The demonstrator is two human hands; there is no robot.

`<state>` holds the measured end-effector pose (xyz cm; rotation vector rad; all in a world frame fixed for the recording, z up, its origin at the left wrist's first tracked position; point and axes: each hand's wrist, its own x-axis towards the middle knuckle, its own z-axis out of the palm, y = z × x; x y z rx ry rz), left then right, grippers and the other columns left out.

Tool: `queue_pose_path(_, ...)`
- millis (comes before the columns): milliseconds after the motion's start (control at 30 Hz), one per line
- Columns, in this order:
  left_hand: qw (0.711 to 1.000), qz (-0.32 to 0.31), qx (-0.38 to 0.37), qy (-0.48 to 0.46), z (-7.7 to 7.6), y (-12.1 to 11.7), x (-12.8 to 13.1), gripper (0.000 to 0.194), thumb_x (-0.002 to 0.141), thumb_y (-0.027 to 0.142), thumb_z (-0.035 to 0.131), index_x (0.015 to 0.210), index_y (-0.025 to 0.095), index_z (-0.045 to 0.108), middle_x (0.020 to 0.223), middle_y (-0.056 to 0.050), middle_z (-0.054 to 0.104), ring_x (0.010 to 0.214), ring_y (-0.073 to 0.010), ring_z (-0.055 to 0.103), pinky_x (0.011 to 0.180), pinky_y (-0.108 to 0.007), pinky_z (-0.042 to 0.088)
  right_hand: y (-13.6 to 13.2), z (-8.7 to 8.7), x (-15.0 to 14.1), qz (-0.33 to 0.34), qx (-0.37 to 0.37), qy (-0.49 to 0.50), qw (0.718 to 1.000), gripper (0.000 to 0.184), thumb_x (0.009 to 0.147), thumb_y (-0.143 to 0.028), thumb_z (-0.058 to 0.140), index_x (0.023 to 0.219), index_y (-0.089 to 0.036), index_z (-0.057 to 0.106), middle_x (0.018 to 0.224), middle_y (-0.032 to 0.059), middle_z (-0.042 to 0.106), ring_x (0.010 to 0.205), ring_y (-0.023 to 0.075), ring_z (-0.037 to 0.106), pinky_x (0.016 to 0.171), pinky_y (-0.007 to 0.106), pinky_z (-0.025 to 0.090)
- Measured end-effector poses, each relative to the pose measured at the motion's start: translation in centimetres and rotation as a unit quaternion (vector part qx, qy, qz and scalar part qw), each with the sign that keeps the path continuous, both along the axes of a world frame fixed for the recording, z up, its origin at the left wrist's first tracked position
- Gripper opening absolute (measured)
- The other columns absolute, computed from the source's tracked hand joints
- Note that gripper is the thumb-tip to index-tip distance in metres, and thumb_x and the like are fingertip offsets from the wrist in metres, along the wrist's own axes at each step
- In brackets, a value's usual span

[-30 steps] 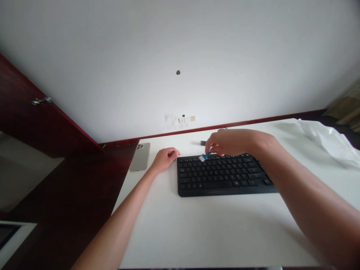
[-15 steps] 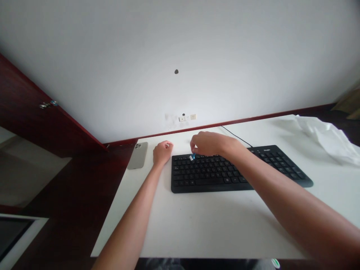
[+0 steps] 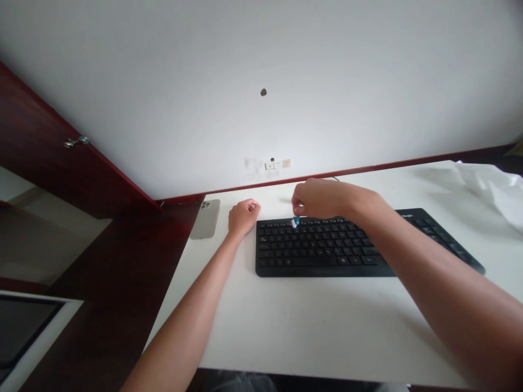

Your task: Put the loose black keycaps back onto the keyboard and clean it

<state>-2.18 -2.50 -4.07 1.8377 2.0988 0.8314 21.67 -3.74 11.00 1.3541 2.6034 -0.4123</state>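
Note:
A black keyboard (image 3: 327, 261) lies on the white table, its right part crossed by my right forearm. My right hand (image 3: 321, 198) is over its back edge, fingers pinched on a small blue brush with white bristles (image 3: 295, 222). The bristle end points down at the top rows of keys, toward the left; whether it touches them I cannot tell. Most of the brush is hidden in the hand. My left hand (image 3: 243, 216) rests on the table beside the keyboard's back left corner, fingers curled in, with nothing visible in them.
A phone (image 3: 205, 219) lies face down near the table's left edge. Crumpled white plastic (image 3: 490, 188) spreads over the back right. Behind the table is a wall with sockets (image 3: 278, 164). A dark red door (image 3: 49, 125) stands at left.
My right hand and the brush have shifted slightly right along the keyboard's top rows. My left hand stays by the corner. The whole view has turned a little.

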Motion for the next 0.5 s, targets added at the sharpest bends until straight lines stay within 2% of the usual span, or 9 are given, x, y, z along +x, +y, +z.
queue_pose_path(100,1.000,0.010,-0.010,0.011,0.2,-0.1,0.2,0.023,0.091,0.041,0.060,0.089,0.031,0.080,0.082,0.000,0.076,0.077,-0.0222,0.066,0.069,-0.030,0.039,-0.6,0.8,0.0,-0.034,-0.004,-0.076,0.997,0.017,0.087,-0.018,0.059,0.088,-0.014,0.076,0.086,0.0165,0.073,0.071,0.0259,0.067,0.060,0.036,0.042)
queue_pose_path(233,1.000,0.010,-0.011,0.021,0.4,-0.2,0.3,0.023,0.092,0.043,0.060,0.091,0.031,0.080,0.081,0.001,0.076,0.079,-0.0216,0.066,0.070,-0.030,0.039,-1.6,1.4,-0.5,0.002,-0.024,-0.023,0.999,0.021,0.090,-0.021,0.060,0.102,-0.018,0.077,0.098,0.0155,0.074,0.080,0.0255,0.069,0.066,0.034,0.043)
queue_pose_path(400,0.999,0.015,-0.014,0.035,0.6,-0.2,0.4,0.023,0.092,0.043,0.060,0.091,0.031,0.080,0.081,0.001,0.075,0.079,-0.0217,0.066,0.069,-0.030,0.039,-2.3,1.0,-1.0,-0.017,0.012,-0.086,0.996,0.025,0.088,-0.014,0.058,0.102,-0.012,0.078,0.093,0.0186,0.073,0.078,0.0268,0.069,0.064,0.034,0.042)
queue_pose_path(500,0.999,0.009,-0.008,0.035,0.6,-0.3,0.4,0.023,0.092,0.042,0.060,0.092,0.031,0.080,0.082,0.001,0.076,0.080,-0.0214,0.067,0.070,-0.030,0.038,-2.4,0.6,-1.3,0.024,0.009,-0.033,0.999,0.027,0.090,-0.018,0.058,0.109,-0.017,0.078,0.100,0.0166,0.074,0.082,0.0259,0.069,0.065,0.033,0.042)
